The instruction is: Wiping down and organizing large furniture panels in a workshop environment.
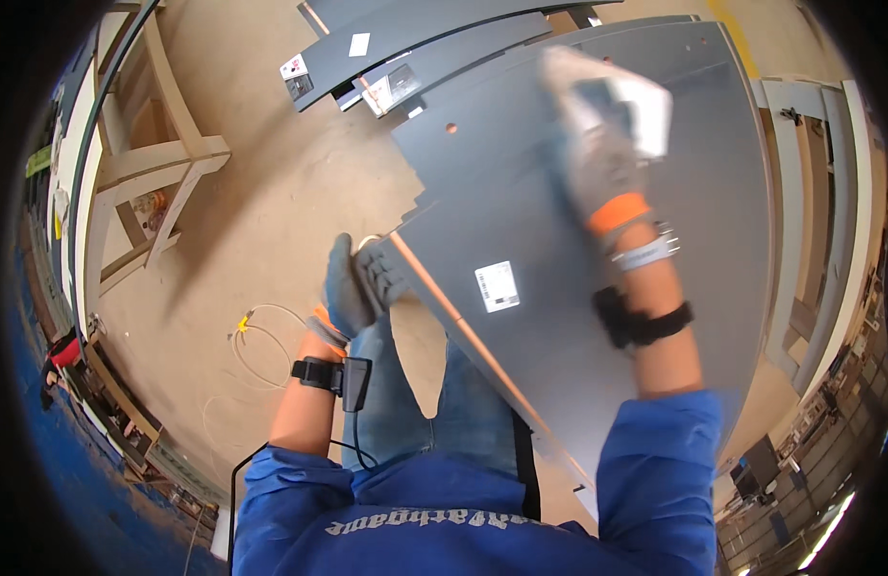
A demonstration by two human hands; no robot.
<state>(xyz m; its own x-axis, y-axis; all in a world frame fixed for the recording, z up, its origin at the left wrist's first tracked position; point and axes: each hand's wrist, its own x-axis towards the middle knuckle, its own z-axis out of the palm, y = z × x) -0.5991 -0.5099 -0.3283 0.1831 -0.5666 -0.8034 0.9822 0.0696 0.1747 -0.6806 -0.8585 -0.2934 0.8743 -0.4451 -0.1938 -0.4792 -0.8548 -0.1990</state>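
Observation:
My right hand (pixel 602 154), in a grey glove with an orange cuff, reaches over the large dark grey panel (pixel 559 240) and is smeared by motion. A white cloth (pixel 647 115) shows at its fingers, its outline blurred against the panel. My left hand (pixel 359 280), gloved in grey, is beside the panel's near left edge, with its thumb up and fingers curled. A bit of pale thin tube shows just above those fingers; what lies inside them is hidden. On the panel lies a white printed label (pixel 498 287), and a copper-coloured strip (pixel 463 324) runs along its edge.
More dark panels (pixel 396 53) are stacked at the far side, with labels on them. A wooden frame (pixel 165 158) stands at the left, and a grey-and-wood rack (pixel 818 211) at the right. A thin looped hose (pixel 240 336) with a yellow piece lies on the floor at left.

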